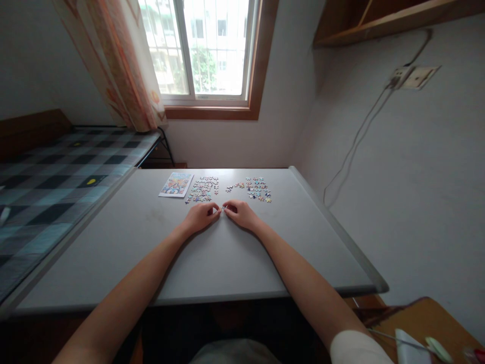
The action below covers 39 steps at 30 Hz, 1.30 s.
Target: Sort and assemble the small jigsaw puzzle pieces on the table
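Note:
My left hand [202, 216] and my right hand [240, 212] meet near the middle of the white table, thumbs and forefingers pinched almost tip to tip. Between them are small puzzle pieces [222, 208], one at each hand's fingertips as far as can be made out. Just beyond my left hand lies a group of loose puzzle pieces [203, 189]. A second group of pieces [258, 188] is spread beyond my right hand, with a few trailing off to its left. Left of both groups lies a colourful picture card [176, 185], flat on the table.
The white table [113, 242] has raised side edges. A bed with a checked cover [76, 167] stands at the left, a curtain [121, 65] and window behind. On the right are a wall with a socket and cable [354, 144], and a wooden stool [428, 323] with small items.

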Available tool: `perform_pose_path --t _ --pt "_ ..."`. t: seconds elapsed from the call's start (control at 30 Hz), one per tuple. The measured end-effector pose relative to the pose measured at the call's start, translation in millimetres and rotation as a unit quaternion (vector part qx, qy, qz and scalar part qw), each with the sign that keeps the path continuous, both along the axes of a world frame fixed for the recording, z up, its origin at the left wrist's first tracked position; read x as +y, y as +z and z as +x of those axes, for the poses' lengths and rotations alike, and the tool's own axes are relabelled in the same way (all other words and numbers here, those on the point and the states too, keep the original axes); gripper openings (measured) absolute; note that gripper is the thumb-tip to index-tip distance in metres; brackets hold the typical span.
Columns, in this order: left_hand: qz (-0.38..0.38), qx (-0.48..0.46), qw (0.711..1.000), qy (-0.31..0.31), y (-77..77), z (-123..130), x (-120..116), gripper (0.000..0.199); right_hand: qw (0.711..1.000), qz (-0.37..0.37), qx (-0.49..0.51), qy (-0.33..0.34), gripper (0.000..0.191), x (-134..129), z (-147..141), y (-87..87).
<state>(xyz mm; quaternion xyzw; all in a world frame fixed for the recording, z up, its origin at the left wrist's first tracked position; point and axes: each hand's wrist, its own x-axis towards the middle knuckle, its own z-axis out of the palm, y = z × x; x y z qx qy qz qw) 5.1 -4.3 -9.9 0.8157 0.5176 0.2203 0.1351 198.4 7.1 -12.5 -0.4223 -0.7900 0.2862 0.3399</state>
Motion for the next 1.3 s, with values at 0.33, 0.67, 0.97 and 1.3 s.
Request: perform_pose_path --t 0.33,0.67,0.97,1.3 --pt "-0.002 0.003 1.0 0.002 1.1 1.2 -0.3 0.036 1.0 0.002 -0.004 -0.003 0.021 0.2 -0.5 -0.9" --pt "0.0 0.005 1.0 -0.002 -0.1 -0.1 0.3 0.035 1.0 0.005 -0.004 -0.001 0.021 0.6 0.1 -1.2" --pt "0.002 0.002 1.0 -0.005 0.3 -0.3 0.3 0.035 1.0 0.005 -0.011 -0.002 0.021 0.6 0.1 -0.5" --pt "0.0 0.006 1.0 -0.004 0.3 -0.1 0.3 0.035 1.0 0.008 -0.003 0.005 0.021 2.1 0.2 -3.8"
